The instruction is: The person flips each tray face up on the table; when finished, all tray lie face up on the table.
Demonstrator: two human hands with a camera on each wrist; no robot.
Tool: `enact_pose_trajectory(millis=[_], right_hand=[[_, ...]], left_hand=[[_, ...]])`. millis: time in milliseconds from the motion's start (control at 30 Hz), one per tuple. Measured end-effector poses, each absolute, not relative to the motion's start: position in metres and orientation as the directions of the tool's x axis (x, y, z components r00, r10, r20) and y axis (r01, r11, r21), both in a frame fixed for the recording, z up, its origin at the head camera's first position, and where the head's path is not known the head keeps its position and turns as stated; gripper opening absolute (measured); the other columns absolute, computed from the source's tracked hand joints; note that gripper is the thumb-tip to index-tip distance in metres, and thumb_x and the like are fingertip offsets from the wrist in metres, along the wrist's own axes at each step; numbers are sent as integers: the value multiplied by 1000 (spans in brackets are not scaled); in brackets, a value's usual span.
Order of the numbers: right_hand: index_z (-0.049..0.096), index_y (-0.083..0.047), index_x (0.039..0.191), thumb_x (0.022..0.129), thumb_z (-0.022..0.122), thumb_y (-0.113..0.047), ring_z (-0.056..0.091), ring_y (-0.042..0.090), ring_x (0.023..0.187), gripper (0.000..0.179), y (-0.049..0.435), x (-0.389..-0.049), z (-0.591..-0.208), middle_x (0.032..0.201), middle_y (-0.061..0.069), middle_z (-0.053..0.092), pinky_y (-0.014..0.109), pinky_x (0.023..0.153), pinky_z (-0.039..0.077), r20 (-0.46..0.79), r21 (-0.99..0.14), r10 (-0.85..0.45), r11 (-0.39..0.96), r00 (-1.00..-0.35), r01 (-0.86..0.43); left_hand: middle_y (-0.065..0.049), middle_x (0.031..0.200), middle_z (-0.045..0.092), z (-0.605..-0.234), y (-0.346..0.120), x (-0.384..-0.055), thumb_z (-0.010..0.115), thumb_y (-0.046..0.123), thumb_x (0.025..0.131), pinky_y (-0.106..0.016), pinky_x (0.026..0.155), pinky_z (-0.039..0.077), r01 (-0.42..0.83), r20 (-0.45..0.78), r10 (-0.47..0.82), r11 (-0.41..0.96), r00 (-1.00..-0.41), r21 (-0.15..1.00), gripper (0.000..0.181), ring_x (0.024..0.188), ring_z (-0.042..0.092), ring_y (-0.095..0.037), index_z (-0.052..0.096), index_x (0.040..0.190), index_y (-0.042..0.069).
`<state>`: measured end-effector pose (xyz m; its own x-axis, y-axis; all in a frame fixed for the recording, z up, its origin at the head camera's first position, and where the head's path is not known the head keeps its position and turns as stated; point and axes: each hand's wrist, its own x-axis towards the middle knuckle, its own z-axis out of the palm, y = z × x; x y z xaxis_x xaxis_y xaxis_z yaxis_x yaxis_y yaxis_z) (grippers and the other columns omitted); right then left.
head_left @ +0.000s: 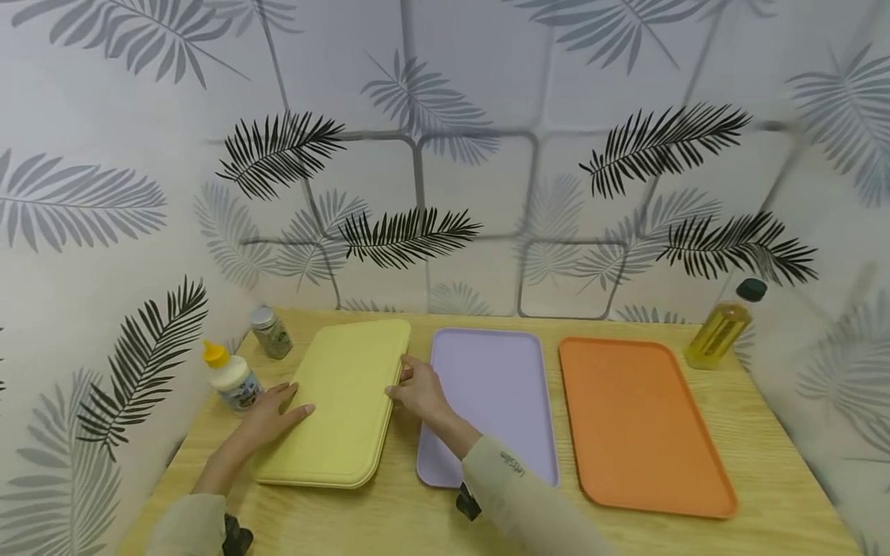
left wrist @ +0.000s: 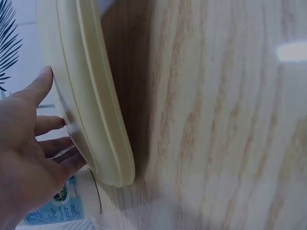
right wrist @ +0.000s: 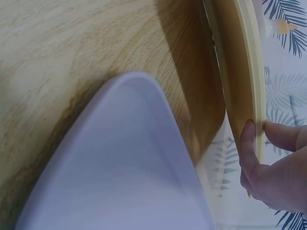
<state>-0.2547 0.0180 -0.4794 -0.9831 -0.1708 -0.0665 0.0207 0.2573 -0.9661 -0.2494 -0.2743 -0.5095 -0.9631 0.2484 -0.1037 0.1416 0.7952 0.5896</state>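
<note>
A pale yellow tray [head_left: 337,401] tilts on the table's left part, its right side raised; its broad flat face is upward. In the left wrist view the tray [left wrist: 76,86] shows doubled rims; I cannot tell whether two trays are stacked. My right hand [head_left: 419,390] pinches the raised right edge between thumb and fingers, as the right wrist view confirms for that hand [right wrist: 276,165]. Along the left edge rests my left hand [head_left: 270,417], thumb stretched over the face. The left wrist view has the left hand's fingertips [left wrist: 67,153] touching the tray's side, loosely spread.
Right of the yellow tray lies a lavender tray [head_left: 490,401], then an orange tray [head_left: 643,425]. A glue bottle with a yellow cap [head_left: 234,378] and a small jar [head_left: 271,333] stand left. An oil bottle [head_left: 723,328] stands back right. Patterned fabric [head_left: 473,185] hangs behind the table.
</note>
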Motion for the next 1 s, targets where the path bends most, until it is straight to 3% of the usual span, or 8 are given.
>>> enact_pose_trajectory(millis=[100,500,633,833,1000], right_hand=[[33,8,144,82,70,7,66,26,78,72,19,-253,-481,111,21,53,39,76,58,-82,-975,-184,218,-980,40],[33,6,145,83,71,2,68,34,82,73,22,-259,-467,112,21,55,39,75,58,-62,-972,-175,233,-983,20],[33,5,145,84,71,1,68,33,83,73,23,-258,-463,113,20,54,35,73,58,-65,-969,-178,244,-982,20],[32,6,145,83,70,6,68,30,79,73,25,-257,-458,114,22,52,43,80,57,-54,-985,-178,171,-983,23],[31,5,146,83,70,5,68,24,78,74,28,-255,-454,115,21,51,35,77,58,-78,-986,-159,156,-984,53]], left_hand=[[-41,144,25,-510,-273,-241,53,41,98,-72,105,16,132,-115,239,811,-964,570,74,131,21,-60,33,141,-16],[-42,142,29,-504,-271,-219,54,41,98,-72,101,24,176,-83,257,830,-963,529,72,128,25,-61,37,138,-16],[-43,139,31,-498,-269,-208,58,42,95,-72,99,28,201,-79,280,833,-957,516,73,125,29,-63,40,136,-16],[-43,140,30,-490,-268,-190,64,45,90,-76,94,28,217,-103,313,826,-944,520,79,123,30,-65,40,137,-14],[-42,140,31,-490,-267,-179,70,43,85,-77,93,29,241,-99,339,818,-936,522,82,123,30,-66,40,139,-11]])
